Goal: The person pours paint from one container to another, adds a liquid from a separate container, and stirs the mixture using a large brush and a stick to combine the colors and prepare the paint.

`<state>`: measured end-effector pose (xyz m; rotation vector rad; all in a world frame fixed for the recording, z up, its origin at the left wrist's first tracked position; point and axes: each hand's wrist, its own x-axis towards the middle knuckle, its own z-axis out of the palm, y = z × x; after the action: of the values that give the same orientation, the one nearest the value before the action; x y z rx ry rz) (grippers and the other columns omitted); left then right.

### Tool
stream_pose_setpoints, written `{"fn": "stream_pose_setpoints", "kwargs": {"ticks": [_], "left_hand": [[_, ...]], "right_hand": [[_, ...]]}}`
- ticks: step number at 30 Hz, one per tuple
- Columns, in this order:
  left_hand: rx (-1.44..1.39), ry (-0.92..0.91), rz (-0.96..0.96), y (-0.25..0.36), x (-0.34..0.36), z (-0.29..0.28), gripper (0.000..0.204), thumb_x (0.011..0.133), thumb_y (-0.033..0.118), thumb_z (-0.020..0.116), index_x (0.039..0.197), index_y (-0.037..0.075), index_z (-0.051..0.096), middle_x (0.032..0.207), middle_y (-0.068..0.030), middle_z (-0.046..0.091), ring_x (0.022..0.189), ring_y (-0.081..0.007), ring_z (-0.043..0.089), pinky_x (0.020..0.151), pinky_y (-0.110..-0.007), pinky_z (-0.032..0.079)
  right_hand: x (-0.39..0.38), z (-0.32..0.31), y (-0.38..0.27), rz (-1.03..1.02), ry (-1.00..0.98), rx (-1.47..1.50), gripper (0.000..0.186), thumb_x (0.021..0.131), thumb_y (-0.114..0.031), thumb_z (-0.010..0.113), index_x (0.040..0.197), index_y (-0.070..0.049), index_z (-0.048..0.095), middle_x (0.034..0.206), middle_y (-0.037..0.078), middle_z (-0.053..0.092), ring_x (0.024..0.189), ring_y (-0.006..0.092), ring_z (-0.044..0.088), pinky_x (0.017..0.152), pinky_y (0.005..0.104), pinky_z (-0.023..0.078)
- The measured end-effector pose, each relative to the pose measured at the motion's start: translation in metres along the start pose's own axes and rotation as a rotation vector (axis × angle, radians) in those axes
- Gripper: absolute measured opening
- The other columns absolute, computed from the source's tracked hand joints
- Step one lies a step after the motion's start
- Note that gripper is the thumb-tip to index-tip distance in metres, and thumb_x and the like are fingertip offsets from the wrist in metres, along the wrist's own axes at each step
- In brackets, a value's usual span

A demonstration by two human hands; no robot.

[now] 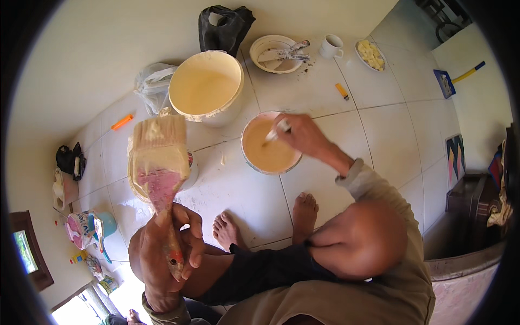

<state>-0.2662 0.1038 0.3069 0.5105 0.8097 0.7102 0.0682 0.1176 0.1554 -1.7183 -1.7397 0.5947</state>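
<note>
My left hand (165,249) grips the wooden handle of a wide paintbrush (157,160), held bristles up and coated in cream paint with a pink-stained ferrule. Behind the brush, a partly hidden bucket (187,181) stands on the floor. My right hand (300,135) is closed on a pale stick (275,132), whose lower end is in a small bucket of beige paint (260,157). A larger cream-lined bucket (206,84) stands just beyond, to the left.
Along the wall are bags (222,30), a bowl of tools (271,62), a mug (330,46) and a plate (370,54). Small orange objects (122,122) lie on the tiles (346,179). Paint containers (105,225) stand left; dark furniture (463,195) stands right.
</note>
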Motion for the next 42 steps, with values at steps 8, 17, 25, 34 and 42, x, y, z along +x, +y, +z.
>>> {"fn": "stream_pose_setpoints", "kwargs": {"ticks": [8, 17, 25, 34, 42], "left_hand": [[0.056, -0.005, 0.031, -0.001, 0.001, 0.003, 0.039, 0.103, 0.034, 0.039, 0.098, -0.004, 0.048, 0.084, -0.0215, 0.056, 0.047, -0.0218, 0.057, 0.028, -0.021, 0.034], [-0.005, -0.012, 0.037, -0.001, -0.001, 0.004, 0.039, 0.103, 0.034, 0.039, 0.098, -0.004, 0.049, 0.084, -0.0215, 0.057, 0.047, -0.0213, 0.057, 0.029, -0.02, 0.035], [0.013, -0.032, -0.019, 0.001, -0.006, 0.005, 0.037, 0.103, 0.032, 0.039, 0.101, -0.004, 0.047, 0.084, -0.0212, 0.056, 0.047, -0.0218, 0.057, 0.029, -0.02, 0.035], [0.051, -0.015, 0.033, 0.004, -0.009, 0.0, 0.038, 0.102, 0.034, 0.04, 0.099, -0.004, 0.048, 0.083, -0.0204, 0.056, 0.047, -0.0209, 0.057, 0.029, -0.021, 0.034], [0.085, 0.024, 0.103, 0.003, -0.01, -0.003, 0.041, 0.102, 0.035, 0.04, 0.1, -0.006, 0.048, 0.081, -0.0207, 0.056, 0.047, -0.0195, 0.055, 0.029, -0.02, 0.033]], "right_hand": [[-0.004, 0.016, 0.005, -0.092, -0.021, 0.043, 0.017, 0.088, -0.019, 0.064, 0.092, -0.002, 0.064, 0.074, 0.019, 0.065, 0.066, 0.0336, 0.064, 0.063, 0.0383, 0.052], [-0.007, 0.007, 0.004, -0.072, -0.024, -0.059, 0.021, 0.085, -0.019, 0.065, 0.086, 0.001, 0.063, 0.072, 0.023, 0.063, 0.062, 0.0392, 0.061, 0.06, 0.0434, 0.05], [-0.009, 0.011, 0.002, -0.082, -0.022, -0.075, 0.015, 0.089, -0.016, 0.063, 0.088, -0.001, 0.062, 0.067, 0.019, 0.062, 0.054, 0.033, 0.059, 0.053, 0.0385, 0.048], [-0.007, 0.011, -0.004, 0.019, 0.026, 0.041, 0.015, 0.086, -0.015, 0.062, 0.089, -0.001, 0.064, 0.076, 0.022, 0.066, 0.068, 0.0376, 0.064, 0.065, 0.0449, 0.051], [-0.02, 0.016, -0.001, -0.023, 0.01, -0.108, 0.027, 0.084, -0.025, 0.064, 0.083, 0.002, 0.06, 0.067, 0.021, 0.061, 0.066, 0.041, 0.061, 0.063, 0.0481, 0.049]]}}
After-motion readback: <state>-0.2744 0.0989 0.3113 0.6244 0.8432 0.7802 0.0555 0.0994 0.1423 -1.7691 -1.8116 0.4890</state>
